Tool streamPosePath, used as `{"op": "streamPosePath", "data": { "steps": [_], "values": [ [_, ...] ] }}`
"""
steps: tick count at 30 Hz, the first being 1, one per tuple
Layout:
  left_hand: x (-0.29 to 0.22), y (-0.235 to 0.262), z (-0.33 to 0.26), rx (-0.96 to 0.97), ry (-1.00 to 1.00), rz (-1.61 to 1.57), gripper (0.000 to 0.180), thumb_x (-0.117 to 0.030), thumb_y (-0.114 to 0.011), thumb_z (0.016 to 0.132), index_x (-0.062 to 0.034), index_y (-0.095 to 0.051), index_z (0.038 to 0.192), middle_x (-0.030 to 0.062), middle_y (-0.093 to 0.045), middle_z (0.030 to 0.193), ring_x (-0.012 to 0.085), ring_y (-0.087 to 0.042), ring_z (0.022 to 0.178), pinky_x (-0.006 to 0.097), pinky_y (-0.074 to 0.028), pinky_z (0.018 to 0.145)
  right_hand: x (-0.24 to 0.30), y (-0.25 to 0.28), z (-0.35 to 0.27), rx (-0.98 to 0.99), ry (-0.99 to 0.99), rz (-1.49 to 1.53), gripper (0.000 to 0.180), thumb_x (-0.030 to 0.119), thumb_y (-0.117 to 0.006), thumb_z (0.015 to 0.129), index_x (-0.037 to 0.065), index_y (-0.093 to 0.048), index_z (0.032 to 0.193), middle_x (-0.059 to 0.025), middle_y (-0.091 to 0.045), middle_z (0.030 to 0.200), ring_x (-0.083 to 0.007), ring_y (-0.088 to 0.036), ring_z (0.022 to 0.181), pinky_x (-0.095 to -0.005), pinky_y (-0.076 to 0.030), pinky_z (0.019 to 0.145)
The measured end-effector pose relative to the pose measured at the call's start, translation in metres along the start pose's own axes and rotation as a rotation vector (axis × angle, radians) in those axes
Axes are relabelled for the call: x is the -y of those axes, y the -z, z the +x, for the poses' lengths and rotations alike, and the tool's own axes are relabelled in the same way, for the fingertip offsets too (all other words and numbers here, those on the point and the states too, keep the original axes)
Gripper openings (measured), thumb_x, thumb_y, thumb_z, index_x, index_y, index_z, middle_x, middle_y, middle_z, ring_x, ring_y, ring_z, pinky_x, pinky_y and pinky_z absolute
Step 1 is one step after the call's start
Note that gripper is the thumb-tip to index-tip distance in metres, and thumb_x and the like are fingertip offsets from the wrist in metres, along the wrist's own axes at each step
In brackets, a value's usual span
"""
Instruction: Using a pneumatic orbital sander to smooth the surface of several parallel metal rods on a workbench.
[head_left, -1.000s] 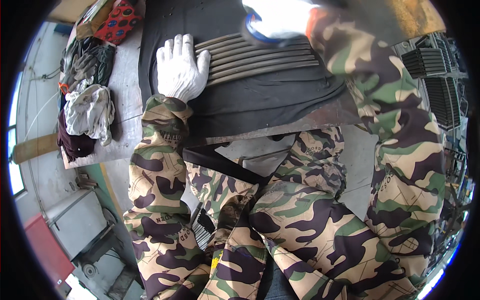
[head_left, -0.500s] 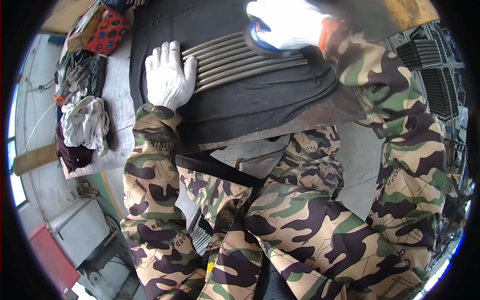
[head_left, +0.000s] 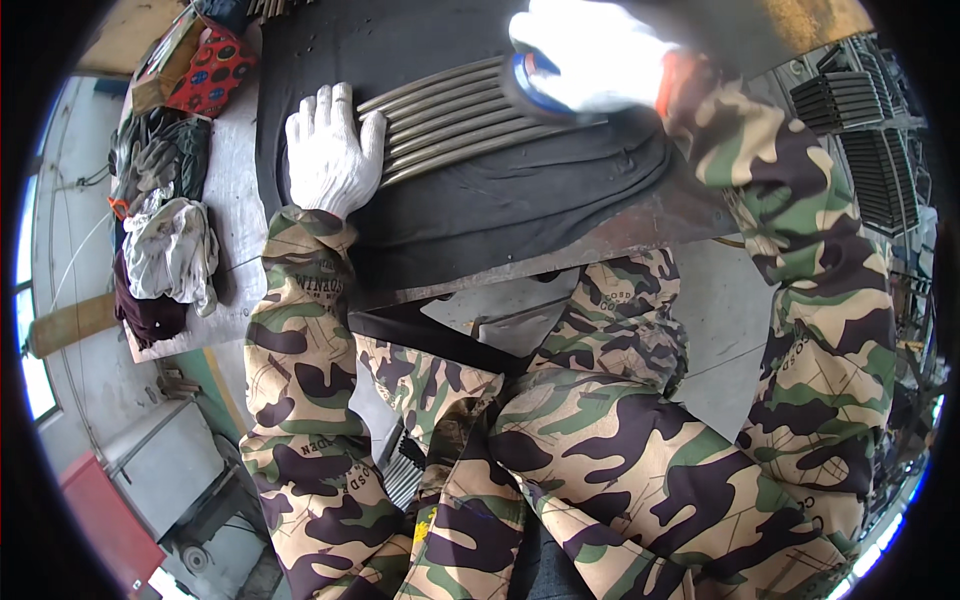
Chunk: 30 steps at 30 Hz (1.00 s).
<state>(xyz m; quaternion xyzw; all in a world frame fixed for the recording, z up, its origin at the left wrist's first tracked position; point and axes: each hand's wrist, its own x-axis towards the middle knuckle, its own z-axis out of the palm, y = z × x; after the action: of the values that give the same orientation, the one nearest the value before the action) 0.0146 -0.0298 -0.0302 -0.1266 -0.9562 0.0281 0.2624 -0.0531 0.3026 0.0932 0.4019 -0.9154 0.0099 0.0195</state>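
Several grey metal rods (head_left: 455,125) lie side by side on a black cloth (head_left: 500,200) that covers the metal workbench (head_left: 600,250). My left hand (head_left: 330,155), in a white glove, lies flat with fingers spread on the left ends of the rods. My right hand (head_left: 595,65), also in a white glove, is curled around a round dark tool with a blue rim (head_left: 530,90), which presses on the right part of the rods. What the tool is cannot be told.
A heap of rags and gloves (head_left: 165,240) lies on the bench's left end, with a red patterned box (head_left: 210,70) behind it. Stacks of dark grilles (head_left: 870,140) stand at the right. My camouflage-clad legs (head_left: 560,450) fill the lower view.
The whole scene has shifted down and left in view. My left hand stays flat on the rod ends; my right hand has come further into view with the round tool on the rods.
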Motion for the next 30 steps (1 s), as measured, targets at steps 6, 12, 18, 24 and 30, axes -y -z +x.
{"op": "streamPosePath", "data": {
  "steps": [6, 12, 18, 24, 30],
  "values": [
    [-0.007, 0.012, 0.010, 0.260, 0.116, -0.061, 0.062, -0.043, -0.052, 0.110, 0.0012, -0.055, 0.153, 0.0272, -0.057, 0.157, 0.0466, -0.050, 0.147, 0.053, -0.034, 0.124, -0.009, 0.002, 0.008, -0.026, 0.014, -0.036, 0.030, 0.028, -0.063, 0.098, 0.004, -0.069, 0.114, -0.0238, -0.068, 0.106, -0.0430, -0.070, 0.099, -0.0523, -0.059, 0.085],
    [-0.005, -0.002, 0.014, -0.009, -0.029, -0.026, 0.054, -0.038, -0.062, 0.103, 0.0042, -0.064, 0.137, 0.0246, -0.067, 0.138, 0.0413, -0.060, 0.126, 0.051, -0.044, 0.107, -0.017, 0.003, -0.010, 0.013, 0.003, -0.018, 0.030, 0.029, -0.063, 0.098, 0.004, -0.068, 0.114, -0.0231, -0.067, 0.107, -0.0425, -0.070, 0.099, -0.0523, -0.059, 0.083],
    [0.005, -0.001, 0.004, -0.065, -0.043, 0.025, 0.053, -0.036, -0.066, 0.100, 0.0046, -0.065, 0.135, 0.0246, -0.069, 0.134, 0.0418, -0.063, 0.119, 0.051, -0.047, 0.103, 0.002, 0.002, -0.009, -0.020, 0.084, 0.020, 0.027, 0.028, -0.064, 0.096, 0.006, -0.068, 0.110, -0.0212, -0.067, 0.104, -0.0418, -0.070, 0.097, -0.0532, -0.059, 0.081],
    [0.014, 0.006, -0.006, -0.055, -0.126, -0.128, 0.060, -0.039, -0.068, 0.099, 0.0052, -0.061, 0.140, 0.0268, -0.066, 0.135, 0.0423, -0.058, 0.125, 0.051, -0.044, 0.107, -0.016, -0.030, 0.007, -0.048, 0.017, -0.045, 0.029, 0.030, -0.063, 0.100, 0.012, -0.067, 0.122, -0.0150, -0.065, 0.112, -0.0362, -0.068, 0.103, -0.0507, -0.057, 0.089],
    [0.002, 0.021, -0.005, -0.004, -0.002, -0.180, 0.052, -0.030, -0.069, 0.099, 0.0032, -0.064, 0.138, 0.0268, -0.066, 0.141, 0.0476, -0.056, 0.137, 0.053, -0.044, 0.116, -0.008, -0.018, -0.007, -0.199, 0.087, -0.037, 0.027, 0.025, -0.066, 0.093, 0.012, -0.072, 0.116, -0.0177, -0.069, 0.108, -0.0396, -0.072, 0.098, -0.0531, -0.061, 0.081]
  ]
}}
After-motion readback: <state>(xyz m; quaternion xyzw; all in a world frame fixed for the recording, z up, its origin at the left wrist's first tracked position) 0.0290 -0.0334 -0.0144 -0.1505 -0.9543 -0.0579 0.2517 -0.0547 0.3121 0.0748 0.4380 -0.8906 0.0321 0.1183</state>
